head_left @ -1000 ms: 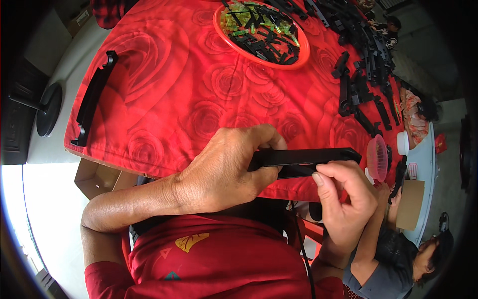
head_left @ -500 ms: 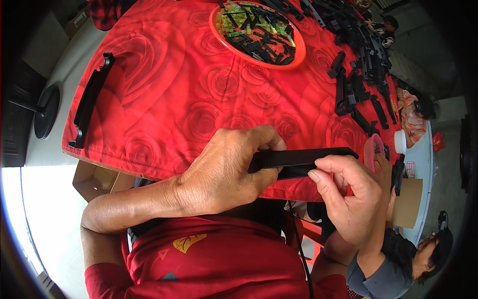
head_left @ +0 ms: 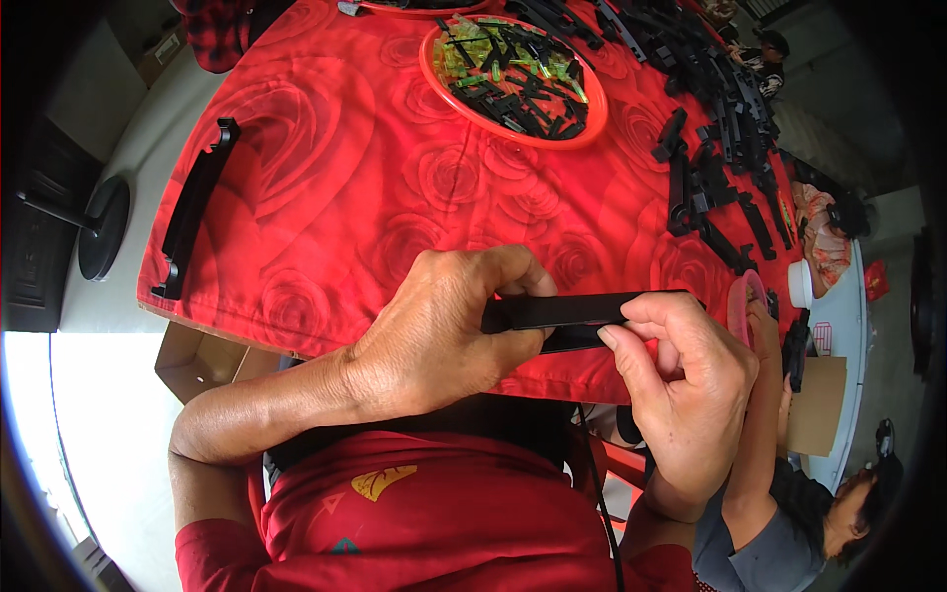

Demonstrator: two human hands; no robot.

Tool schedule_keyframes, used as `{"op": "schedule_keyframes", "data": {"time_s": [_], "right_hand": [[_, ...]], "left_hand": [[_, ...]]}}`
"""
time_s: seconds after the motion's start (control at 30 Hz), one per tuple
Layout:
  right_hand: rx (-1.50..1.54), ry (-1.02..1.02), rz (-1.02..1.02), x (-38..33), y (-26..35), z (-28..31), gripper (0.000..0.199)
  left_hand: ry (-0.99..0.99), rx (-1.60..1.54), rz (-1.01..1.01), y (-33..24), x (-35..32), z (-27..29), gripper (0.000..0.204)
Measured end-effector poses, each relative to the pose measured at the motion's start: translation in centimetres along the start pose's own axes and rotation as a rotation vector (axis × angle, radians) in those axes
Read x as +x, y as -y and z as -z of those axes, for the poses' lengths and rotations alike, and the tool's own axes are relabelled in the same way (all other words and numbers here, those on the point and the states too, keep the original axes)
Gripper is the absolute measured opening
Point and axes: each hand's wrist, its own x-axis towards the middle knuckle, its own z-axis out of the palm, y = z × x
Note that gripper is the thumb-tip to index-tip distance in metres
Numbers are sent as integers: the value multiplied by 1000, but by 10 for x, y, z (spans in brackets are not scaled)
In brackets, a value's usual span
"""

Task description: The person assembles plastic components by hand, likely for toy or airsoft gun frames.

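A long black plastic bar (head_left: 567,311) is held level over the near edge of the table. My left hand (head_left: 434,331) wraps around its left end, fingers curled over the top. My right hand (head_left: 681,380) pinches its right end between thumb and fingers. Both hands hover above the red rose-patterned tablecloth (head_left: 375,187).
A red round tray (head_left: 513,74) of small black and green parts sits at the far middle. Several black bars (head_left: 715,128) lie piled at the far right. Another long black bar (head_left: 192,217) rests at the left table edge. A second person (head_left: 789,493) sits at lower right.
The bar and both hands have stayed almost in place; the right hand's fingers have shifted slightly along the bar's right end.
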Motion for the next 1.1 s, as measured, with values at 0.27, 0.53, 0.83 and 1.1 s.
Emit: {"op": "schedule_keyframes", "data": {"time_s": [0.27, 0.53, 0.83, 1.1], "right_hand": [[-61, 18, 11, 4, 11, -7, 22], [-73, -3, 66, 4, 16, -8, 24], [-109, 16, 112, 8, 20, -7, 24], [-47, -21, 72, 5, 21, -9, 26]], "left_hand": [[-7, -12, -13, 7, -7, 6, 20], [-26, -182, 17, 12, -13, 3, 21], [-34, -105, -18, 10, -16, 5, 22], [-45, -127, -26, 13, -18, 5, 22]]}}
